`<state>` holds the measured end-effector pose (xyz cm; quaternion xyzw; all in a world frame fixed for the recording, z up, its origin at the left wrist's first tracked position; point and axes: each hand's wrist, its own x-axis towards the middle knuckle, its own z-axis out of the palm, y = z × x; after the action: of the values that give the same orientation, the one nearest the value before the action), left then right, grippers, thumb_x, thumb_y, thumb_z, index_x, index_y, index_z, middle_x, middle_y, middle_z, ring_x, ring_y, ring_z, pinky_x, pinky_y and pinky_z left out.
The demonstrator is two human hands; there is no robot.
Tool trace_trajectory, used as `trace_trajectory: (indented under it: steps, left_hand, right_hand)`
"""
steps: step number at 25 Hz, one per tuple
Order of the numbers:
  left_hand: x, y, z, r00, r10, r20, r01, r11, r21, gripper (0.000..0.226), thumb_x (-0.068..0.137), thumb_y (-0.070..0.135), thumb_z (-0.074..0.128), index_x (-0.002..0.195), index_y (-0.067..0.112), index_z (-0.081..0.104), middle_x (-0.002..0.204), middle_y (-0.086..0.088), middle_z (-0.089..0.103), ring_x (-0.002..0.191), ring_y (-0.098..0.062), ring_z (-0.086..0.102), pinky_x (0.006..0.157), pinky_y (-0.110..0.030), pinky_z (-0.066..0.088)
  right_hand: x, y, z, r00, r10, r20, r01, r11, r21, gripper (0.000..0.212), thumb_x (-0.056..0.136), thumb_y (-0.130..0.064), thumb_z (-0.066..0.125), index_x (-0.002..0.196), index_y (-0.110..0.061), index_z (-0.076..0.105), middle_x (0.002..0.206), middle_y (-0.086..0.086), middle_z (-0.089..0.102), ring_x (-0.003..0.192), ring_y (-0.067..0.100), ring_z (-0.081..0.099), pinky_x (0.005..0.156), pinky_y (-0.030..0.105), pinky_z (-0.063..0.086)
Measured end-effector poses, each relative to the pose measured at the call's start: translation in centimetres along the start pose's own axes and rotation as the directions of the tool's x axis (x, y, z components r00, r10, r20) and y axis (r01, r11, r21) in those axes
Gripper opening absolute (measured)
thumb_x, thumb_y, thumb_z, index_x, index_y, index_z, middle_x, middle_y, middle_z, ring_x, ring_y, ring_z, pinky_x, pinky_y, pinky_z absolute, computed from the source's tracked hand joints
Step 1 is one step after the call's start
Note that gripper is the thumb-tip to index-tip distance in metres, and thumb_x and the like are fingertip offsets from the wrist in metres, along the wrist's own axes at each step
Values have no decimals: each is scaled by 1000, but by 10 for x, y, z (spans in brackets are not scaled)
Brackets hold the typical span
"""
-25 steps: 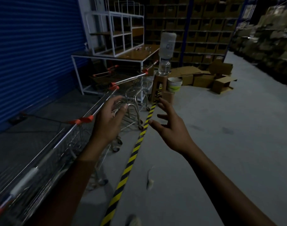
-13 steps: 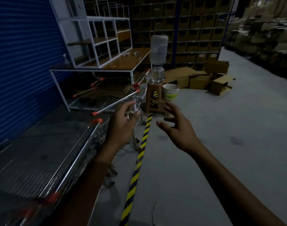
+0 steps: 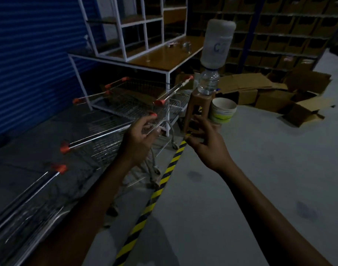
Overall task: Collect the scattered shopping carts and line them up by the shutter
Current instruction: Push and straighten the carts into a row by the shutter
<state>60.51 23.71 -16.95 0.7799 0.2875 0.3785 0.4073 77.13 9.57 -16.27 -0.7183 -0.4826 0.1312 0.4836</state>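
Observation:
Several wire shopping carts with orange-capped handles stand in a row along the blue shutter (image 3: 30, 54). The nearest cart (image 3: 30, 204) is at the lower left. My left hand (image 3: 139, 141) curls around the right end of the handle of the middle cart (image 3: 99, 137), fingers over the bar, thumb under it. More carts (image 3: 137, 104) sit farther on, partly under a table. My right hand (image 3: 206, 144) hovers open with spread fingers to the right of that cart, above the floor tape, holding nothing.
Yellow-black tape (image 3: 164, 177) runs along the floor beside the carts. Ahead stand a white-framed table with shelves (image 3: 164, 62), a brown stool (image 3: 199, 106) bearing an upturned water bottle (image 3: 217, 45), and a white bucket (image 3: 224, 110). Cardboard boxes (image 3: 298, 104) lie at right, before storage racks.
I have moved forward along the row of carts. My left hand went from open in the air to curled on the middle cart's handle. The right hand stays open, now closer to the stool.

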Motion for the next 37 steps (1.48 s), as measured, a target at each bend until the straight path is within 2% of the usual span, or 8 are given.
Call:
trace_trajectory:
  steps: [12,16,20,24,29,32,35,37]
  left_hand:
    - [250,-129,108,955,-131,-265,150,987,54,26,86,26,65,112,29,60,113,4,64,97,4,59,81,-17,48]
    - [368,-180,153,921,-180,-346,219,973,77,32,87,27,63,118,20,61,120,-2,63,107,-17,61,91,-32,50]
    - [463,-217,190,927,-292,-236,339,921,193,41,86,36,66,120,13,58,116,-1,61,105,-16,58,88,-29,47]
    - [506,-269,218,827,-562,-29,465,653,598,65,83,70,49,132,28,48,130,-5,60,114,-25,59,95,-37,48]
    - [512,-315,270,834,-456,-311,448,232,863,66,87,75,17,115,41,66,100,0,74,93,-24,70,94,-47,47]
    - [538,-313,288,842,-373,-389,461,125,878,67,90,69,16,93,35,75,73,2,74,68,-20,71,76,-37,54]
    - [573,-319,305,726,-539,-428,551,84,830,97,78,82,-7,115,33,68,92,-4,75,92,-26,70,105,-56,28]
    - [600,-328,315,653,-615,-442,574,20,819,100,74,83,-11,123,35,62,107,-3,73,107,-26,65,108,-54,15]
  right_hand:
    - [315,181,-11,947,-91,309,133,984,-118,68,93,-35,62,151,-21,28,152,1,40,131,24,47,99,41,45]
    - [448,242,-9,880,-128,458,254,941,-224,71,92,-39,61,151,-18,27,145,9,48,125,26,51,95,34,43]
    - [570,289,-7,792,-130,596,367,883,-295,83,89,-40,65,153,-13,19,147,15,39,127,35,45,97,39,40]
    - [677,352,15,717,-136,684,572,675,-466,94,87,-49,63,155,-17,8,161,18,6,146,40,12,110,55,29]
    - [784,441,56,592,-44,804,680,562,-470,98,87,-54,60,155,-18,0,163,13,-3,150,34,-2,114,61,17]
    - [828,476,65,533,-134,835,725,581,-369,96,80,-51,68,153,-18,16,160,16,14,148,37,7,110,62,24]
    - [873,493,70,451,-161,878,787,537,-305,95,53,-52,82,132,-18,40,133,17,47,127,41,42,89,62,46]
    - [909,503,76,426,-170,888,813,502,-294,93,44,-51,84,123,-16,49,121,16,55,117,41,51,81,61,50]
